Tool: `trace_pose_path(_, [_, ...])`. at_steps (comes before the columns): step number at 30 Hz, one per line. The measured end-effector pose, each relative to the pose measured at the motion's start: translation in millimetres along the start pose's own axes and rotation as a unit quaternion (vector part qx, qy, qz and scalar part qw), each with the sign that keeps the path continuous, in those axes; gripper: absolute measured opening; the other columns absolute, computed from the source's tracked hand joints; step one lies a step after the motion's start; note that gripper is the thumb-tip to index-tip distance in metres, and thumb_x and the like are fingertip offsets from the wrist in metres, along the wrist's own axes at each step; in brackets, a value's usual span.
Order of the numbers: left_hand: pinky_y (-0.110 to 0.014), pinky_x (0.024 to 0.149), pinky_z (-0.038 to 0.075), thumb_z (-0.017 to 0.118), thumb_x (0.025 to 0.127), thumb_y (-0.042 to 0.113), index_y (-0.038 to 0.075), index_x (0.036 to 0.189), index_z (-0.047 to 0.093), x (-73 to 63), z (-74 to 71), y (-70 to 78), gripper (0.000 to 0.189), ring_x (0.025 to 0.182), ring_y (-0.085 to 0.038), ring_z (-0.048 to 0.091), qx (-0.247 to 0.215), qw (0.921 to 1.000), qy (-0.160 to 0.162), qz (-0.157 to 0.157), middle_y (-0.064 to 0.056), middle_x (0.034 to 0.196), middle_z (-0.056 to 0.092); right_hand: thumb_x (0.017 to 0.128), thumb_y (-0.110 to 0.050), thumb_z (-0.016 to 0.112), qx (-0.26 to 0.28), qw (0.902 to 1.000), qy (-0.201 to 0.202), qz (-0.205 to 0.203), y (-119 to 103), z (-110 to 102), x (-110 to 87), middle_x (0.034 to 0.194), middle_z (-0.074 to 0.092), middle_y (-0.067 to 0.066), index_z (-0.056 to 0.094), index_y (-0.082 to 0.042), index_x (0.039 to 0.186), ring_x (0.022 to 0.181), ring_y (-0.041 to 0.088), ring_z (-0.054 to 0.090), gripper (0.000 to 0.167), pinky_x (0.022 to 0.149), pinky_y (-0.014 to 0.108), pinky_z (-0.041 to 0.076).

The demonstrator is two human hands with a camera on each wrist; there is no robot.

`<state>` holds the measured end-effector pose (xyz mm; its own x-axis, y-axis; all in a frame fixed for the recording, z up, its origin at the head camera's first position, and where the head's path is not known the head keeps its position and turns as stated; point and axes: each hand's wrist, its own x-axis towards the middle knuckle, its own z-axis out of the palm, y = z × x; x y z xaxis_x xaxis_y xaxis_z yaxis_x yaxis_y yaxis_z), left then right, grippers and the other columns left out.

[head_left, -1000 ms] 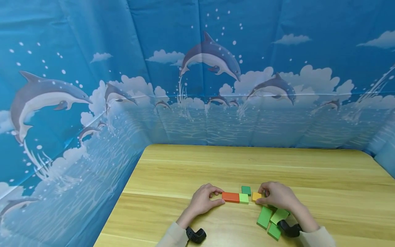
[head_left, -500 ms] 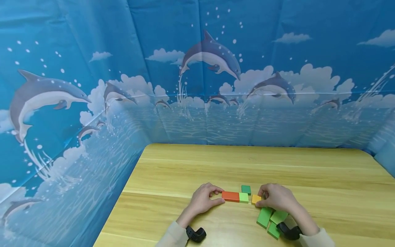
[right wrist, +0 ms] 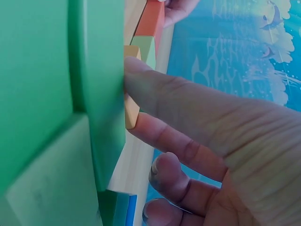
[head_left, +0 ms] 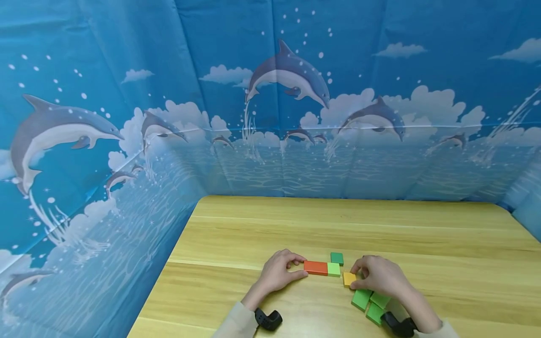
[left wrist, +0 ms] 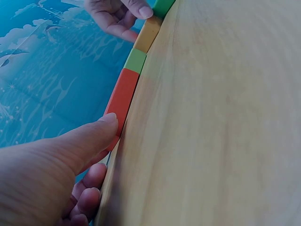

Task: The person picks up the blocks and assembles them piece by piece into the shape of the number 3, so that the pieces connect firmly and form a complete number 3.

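Observation:
My left hand (head_left: 279, 272) pinches the left end of a flat red block (head_left: 315, 267) between thumb and fingers. A small light green square block (head_left: 333, 269) lies against the red block's right end. With thumb and fingertips my right hand (head_left: 382, 276) holds a small orange block (head_left: 348, 280), just right of the light green one and nearer the front. In the left wrist view the left thumb lies along the red block (left wrist: 123, 96). The right wrist view shows the right thumb on the orange block (right wrist: 132, 113), partly covering it.
A dark green square block (head_left: 336, 258) lies behind the light green one. Several green blocks (head_left: 361, 299) cluster beneath the right wrist, partly hidden by it. A blue edge (right wrist: 131, 210) shows below them in the right wrist view. The wooden table (head_left: 236, 234) meets a dolphin-printed curtain (head_left: 270, 173).
My right hand has drawn the orange block toward the table's front and slightly left. My left hand and the red block have stayed in place.

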<state>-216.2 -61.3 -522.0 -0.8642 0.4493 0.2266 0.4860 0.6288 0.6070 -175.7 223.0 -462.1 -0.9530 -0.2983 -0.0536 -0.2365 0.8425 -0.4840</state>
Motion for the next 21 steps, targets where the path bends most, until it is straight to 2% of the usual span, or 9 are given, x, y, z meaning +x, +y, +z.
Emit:
trace_pose_path(3, [-0.019,0.060,0.035,0.072,0.081,0.047,0.025,0.106,0.071,0.1,-0.6,0.6,0.033,0.069,-0.001,0.041,0.002,1.0000,0.001,0.001,0.016,0.085,0.051,0.066,-0.036,0.085,-0.008,0.9999,0.007,-0.007,-3,1,-2.0,0.062,0.045,-0.008,0.070,-0.022,0.085,0.054,0.008,0.040,0.028,0.049,0.027,0.030])
trace_pose_path(10, [-0.019,0.060,0.035,0.072,0.081,0.047,0.025,0.106,0.071,-0.6,-1.1,1.3,0.033,0.069,0.000,0.040,0.004,1.0000,0.000,0.002,0.017,0.084,0.051,0.063,-0.036,0.087,-0.010,0.9999,0.003,0.006,-9,4,-5.5,0.066,0.046,-0.009,0.071,-0.024,0.084,0.057,0.008,0.041,0.029,0.051,0.029,0.032])
trace_pose_path(21, [-0.019,0.060,0.035,0.071,0.081,0.047,0.024,0.106,0.071,-1.2,-3.3,2.9,0.034,0.069,-0.001,0.041,0.005,1.0000,-0.004,0.003,0.016,0.084,0.051,0.064,-0.042,0.085,-0.013,0.9996,0.013,-0.021,-12,9,-6.1,0.063,0.044,-0.011,0.071,-0.026,0.084,0.055,0.005,0.039,0.030,0.049,0.026,0.029])
